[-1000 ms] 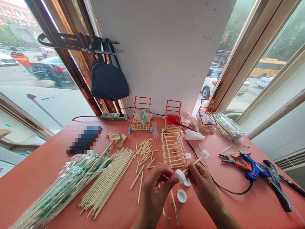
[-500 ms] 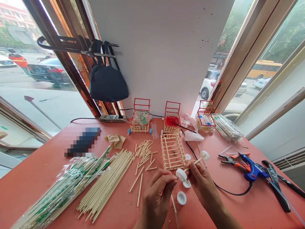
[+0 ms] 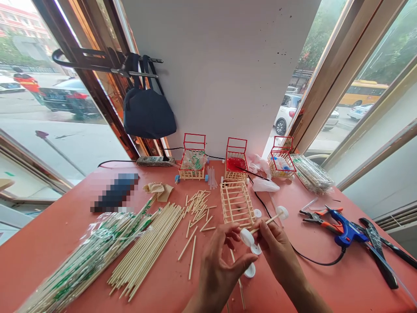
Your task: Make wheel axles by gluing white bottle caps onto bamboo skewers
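1. While the right hand [image 3: 275,243] pinches a thin round pale wooden stick [image 3: 273,218] between thumb and fingers, a round white plastic cap sits at each end: near cap [image 3: 246,238], far cap [image 3: 282,212]. Stick is up off the table, slanting, just this side of the frame; probably gripped mid-length so both caps stay free.
2. Left hand [image 3: 218,263] is spread wide beside the near cap, thumb below, fingers above. Can't tell from where I stand if a fingertip touches it.
3. Loose white plastic caps [image 3: 256,249] lie under and near the hands, presumably kept within easy reach.
4. Just beyond: open rectangular frame of pale wooden sticks [image 3: 237,203], lying on the red tabletop [image 3: 169,278].
5. Short cut wooden sticks [image 3: 197,203] scattered left of it; long pale wooden sticks [image 3: 146,248] laid side by side, likely for easy picking.
6. Blue glue gun [image 3: 347,228] and orange-handled pliers [image 3: 317,219] sit off to the right, likely to leave the middle for handwork.
7. Versus half a second ago: left fingers were closed in at the near cap, now apart; thumb lower, partly covering one loose cap. Right-hand grip looks unchanged.
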A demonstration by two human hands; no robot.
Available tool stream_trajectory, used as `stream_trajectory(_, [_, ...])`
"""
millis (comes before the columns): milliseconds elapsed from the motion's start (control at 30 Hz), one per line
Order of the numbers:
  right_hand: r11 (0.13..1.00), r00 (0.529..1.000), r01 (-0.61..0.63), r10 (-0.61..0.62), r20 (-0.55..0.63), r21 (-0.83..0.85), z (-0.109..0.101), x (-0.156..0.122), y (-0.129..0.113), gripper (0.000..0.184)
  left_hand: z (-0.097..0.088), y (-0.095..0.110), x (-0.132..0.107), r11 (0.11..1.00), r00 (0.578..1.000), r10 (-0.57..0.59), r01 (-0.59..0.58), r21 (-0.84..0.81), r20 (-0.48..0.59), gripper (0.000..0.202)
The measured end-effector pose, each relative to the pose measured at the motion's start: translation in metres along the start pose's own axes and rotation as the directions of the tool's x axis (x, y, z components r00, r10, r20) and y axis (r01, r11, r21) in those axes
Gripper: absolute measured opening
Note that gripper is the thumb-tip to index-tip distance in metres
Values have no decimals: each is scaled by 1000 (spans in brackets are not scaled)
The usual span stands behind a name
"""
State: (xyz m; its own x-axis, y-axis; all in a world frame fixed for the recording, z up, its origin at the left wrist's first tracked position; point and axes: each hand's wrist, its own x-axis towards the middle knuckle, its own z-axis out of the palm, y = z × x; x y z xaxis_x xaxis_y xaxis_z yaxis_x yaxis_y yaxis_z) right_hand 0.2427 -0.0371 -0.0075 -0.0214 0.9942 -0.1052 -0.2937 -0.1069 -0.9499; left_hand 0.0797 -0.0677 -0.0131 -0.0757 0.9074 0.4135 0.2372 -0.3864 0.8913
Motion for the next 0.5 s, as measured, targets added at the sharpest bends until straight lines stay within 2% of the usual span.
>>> stream_trajectory(200, [995, 999, 28, -24, 40, -98, -2, -1, 3, 44, -2, 3, 0, 999, 1000, 13, -13, 38, 6, 22])
stream_trajectory(367, [993, 996, 53, -46, 72, -103, -3, -3, 4, 40, -2, 7, 2, 999, 999, 45, -45, 15, -19, 20])
stream_trajectory(500, [993, 994, 63, -53, 97, -96, -3, -4, 2, 36, -3, 6, 1, 999, 1000, -16, 16, -40, -8, 21])
